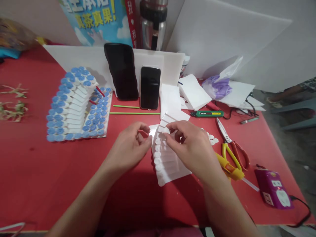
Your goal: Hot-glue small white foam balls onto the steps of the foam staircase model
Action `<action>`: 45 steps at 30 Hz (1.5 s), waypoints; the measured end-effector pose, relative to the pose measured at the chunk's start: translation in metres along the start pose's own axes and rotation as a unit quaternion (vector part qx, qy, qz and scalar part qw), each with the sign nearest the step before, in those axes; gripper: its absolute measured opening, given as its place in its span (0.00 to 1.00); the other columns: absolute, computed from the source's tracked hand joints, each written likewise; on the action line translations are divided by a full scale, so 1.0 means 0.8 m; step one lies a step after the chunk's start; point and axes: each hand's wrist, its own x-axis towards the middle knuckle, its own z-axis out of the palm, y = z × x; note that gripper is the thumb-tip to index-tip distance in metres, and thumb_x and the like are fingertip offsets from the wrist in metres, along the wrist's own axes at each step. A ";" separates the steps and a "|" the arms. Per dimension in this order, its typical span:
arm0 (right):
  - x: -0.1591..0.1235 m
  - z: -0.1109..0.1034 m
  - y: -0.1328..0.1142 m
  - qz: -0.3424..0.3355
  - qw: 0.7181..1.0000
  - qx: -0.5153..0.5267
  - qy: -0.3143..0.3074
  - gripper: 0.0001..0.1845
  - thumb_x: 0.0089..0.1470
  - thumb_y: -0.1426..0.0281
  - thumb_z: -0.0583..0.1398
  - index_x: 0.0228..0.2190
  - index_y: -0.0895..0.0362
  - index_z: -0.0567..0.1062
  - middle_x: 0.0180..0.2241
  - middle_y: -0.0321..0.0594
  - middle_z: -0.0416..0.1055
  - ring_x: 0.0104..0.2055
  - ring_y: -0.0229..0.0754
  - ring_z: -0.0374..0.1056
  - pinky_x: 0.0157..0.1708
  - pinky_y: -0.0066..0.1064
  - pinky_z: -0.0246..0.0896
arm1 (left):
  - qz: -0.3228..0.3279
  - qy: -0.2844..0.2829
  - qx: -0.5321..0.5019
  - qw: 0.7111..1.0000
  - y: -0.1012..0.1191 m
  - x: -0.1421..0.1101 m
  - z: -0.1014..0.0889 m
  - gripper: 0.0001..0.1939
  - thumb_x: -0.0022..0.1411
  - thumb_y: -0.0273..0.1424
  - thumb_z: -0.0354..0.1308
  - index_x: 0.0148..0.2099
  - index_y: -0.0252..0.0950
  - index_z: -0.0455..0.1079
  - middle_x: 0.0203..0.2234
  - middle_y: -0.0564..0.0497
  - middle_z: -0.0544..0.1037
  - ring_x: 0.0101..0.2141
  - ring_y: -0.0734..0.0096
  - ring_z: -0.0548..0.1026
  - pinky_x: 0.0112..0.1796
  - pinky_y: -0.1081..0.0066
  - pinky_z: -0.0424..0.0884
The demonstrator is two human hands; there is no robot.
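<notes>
My right hand (194,140) pinches a small white crumpled piece (165,130) between thumb and fingertips, at the upper left edge of a small white staircase model (169,161). A row of white rounded pieces (157,154) runs down the model's left side. My left hand (130,144) hovers just left of the model, fingers curled, with a gap between thumb and index finger and nothing visible between them. To the left stands a similar white staircase model (76,110) covered with blue rolled pieces. More loose white pieces (212,139) lie partly behind my right hand.
Right of my hands lie a green utility knife (207,114), scissors (229,138), a yellow glue gun (230,168) and a purple power block (273,189). Two phones (123,72) lean on a white board. Green sticks (134,113) and white paper (195,92) lie on the red table.
</notes>
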 end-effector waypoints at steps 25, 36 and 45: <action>-0.011 0.025 -0.005 -0.110 0.989 -0.099 -0.023 0.09 0.66 0.75 0.61 0.43 0.62 0.82 0.40 0.48 0.75 0.35 0.46 0.73 0.34 0.37 0.66 | -0.037 -0.133 -0.275 0.952 -0.009 0.006 0.018 0.20 0.61 0.34 0.66 0.54 0.32 0.76 0.25 0.57 0.71 0.26 0.75 0.66 0.29 0.73 0.63; -0.014 0.009 -0.013 -0.093 0.985 -0.134 -0.065 0.15 0.65 0.76 0.60 0.52 0.61 0.79 0.44 0.49 0.75 0.38 0.49 0.74 0.36 0.39 0.68 | -0.038 -0.142 -0.291 0.946 -0.012 0.008 0.019 0.16 0.60 0.34 0.68 0.49 0.32 0.78 0.24 0.57 0.69 0.26 0.76 0.64 0.28 0.73 0.61; -0.012 0.008 -0.009 -0.073 0.992 -0.083 -0.059 0.14 0.67 0.72 0.60 0.52 0.54 0.80 0.40 0.44 0.76 0.35 0.43 0.73 0.36 0.35 0.66 | -0.050 -0.144 -0.316 0.937 -0.006 0.004 0.019 0.13 0.60 0.35 0.68 0.44 0.34 0.76 0.24 0.57 0.69 0.27 0.74 0.66 0.30 0.73 0.63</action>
